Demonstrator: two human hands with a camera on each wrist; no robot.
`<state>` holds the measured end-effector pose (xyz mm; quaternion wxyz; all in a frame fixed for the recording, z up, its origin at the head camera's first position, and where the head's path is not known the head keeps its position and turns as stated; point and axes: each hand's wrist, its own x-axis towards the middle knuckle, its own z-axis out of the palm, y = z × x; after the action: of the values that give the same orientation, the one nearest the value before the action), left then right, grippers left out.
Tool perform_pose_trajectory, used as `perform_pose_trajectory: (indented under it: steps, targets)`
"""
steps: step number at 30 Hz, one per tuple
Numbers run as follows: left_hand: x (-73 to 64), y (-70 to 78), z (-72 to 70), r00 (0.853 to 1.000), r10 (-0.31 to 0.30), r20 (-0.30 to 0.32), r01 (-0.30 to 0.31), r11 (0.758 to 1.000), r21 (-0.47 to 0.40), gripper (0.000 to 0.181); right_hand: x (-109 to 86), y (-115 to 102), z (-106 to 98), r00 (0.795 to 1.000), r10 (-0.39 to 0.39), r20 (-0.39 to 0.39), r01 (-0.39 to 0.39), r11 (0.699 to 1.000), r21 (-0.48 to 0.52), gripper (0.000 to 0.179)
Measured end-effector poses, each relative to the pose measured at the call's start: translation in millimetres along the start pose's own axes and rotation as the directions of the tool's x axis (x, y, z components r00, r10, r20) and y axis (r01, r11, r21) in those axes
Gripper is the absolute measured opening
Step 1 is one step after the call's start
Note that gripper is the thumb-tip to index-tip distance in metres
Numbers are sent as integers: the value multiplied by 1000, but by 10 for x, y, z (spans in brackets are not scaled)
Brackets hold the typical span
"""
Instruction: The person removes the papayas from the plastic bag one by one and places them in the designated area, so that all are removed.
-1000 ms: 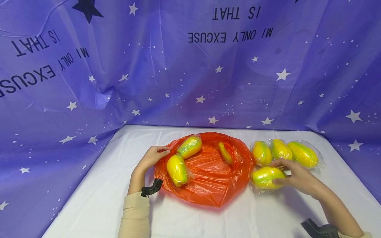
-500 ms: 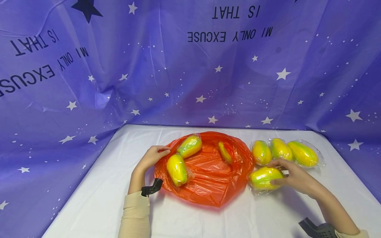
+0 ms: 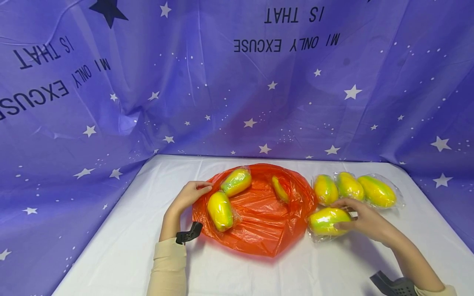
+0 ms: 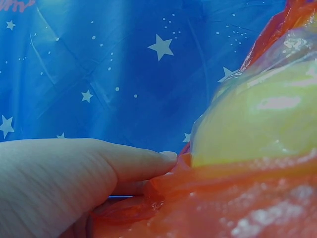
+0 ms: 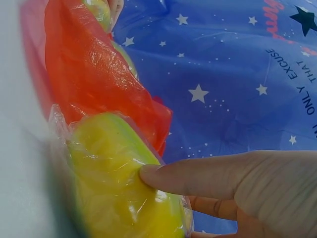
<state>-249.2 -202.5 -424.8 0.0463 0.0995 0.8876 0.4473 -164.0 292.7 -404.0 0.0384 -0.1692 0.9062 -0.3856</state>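
A red plastic bag (image 3: 255, 236) lies spread with its mouth wide, and my left hand (image 3: 187, 196) pinches its left rim between thumb and fingers. Inside it, two yellow-green mangoes (image 3: 220, 211) in clear wrap rest at the left, and a third yellow fruit (image 3: 279, 190) shows partly behind a red fold. My right hand (image 3: 370, 220) grips another wrapped mango (image 3: 326, 225), thumb on the near side and fingers over the far side. That mango's left end is right at the bag's right edge; the right wrist view shows the thumb (image 5: 188, 176) pressing its wrapper.
Three more wrapped mangoes (image 3: 349, 186) stand in a row at the back right, just beyond my right hand. A white cloth (image 3: 237, 277) covers the table. A purple curtain (image 3: 229, 82) with stars hangs behind and at the sides.
My right hand has shifted the mango slightly left, closer to the bag's right edge. The left hand and the bag have stayed in place.
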Motion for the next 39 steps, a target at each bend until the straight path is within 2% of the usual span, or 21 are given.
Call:
perform_pose_trajectory:
  steps: [11,15,21,28,36,39]
  targets:
    - [3,1,-2,1000,-7,-3,7,1000,-16,32,-17,-37,-29,1000,-8,-15,8,1000,-3,47]
    - [6,9,-1,1000,-20,-5,20,1000,-17,31,-29,-66,-61,1000,2,-30,-3,1000,-25,48]
    - [4,-6,-7,1000,-8,-3,8,1000,-11,31,-43,-95,-92,999,22,-33,-23,999,-33,50]
    - [7,-5,-1,1000,-7,-4,7,1000,-15,31,-49,-130,-120,999,-2,-54,0,999,-40,52]
    - [6,-21,-1,1000,8,-4,-8,1000,-19,31,-32,-234,-107,995,-33,-91,32,999,-6,49]
    - [4,-23,2,1000,-2,-7,2,1000,-18,31,2,-287,-67,993,-55,-103,61,997,57,46]
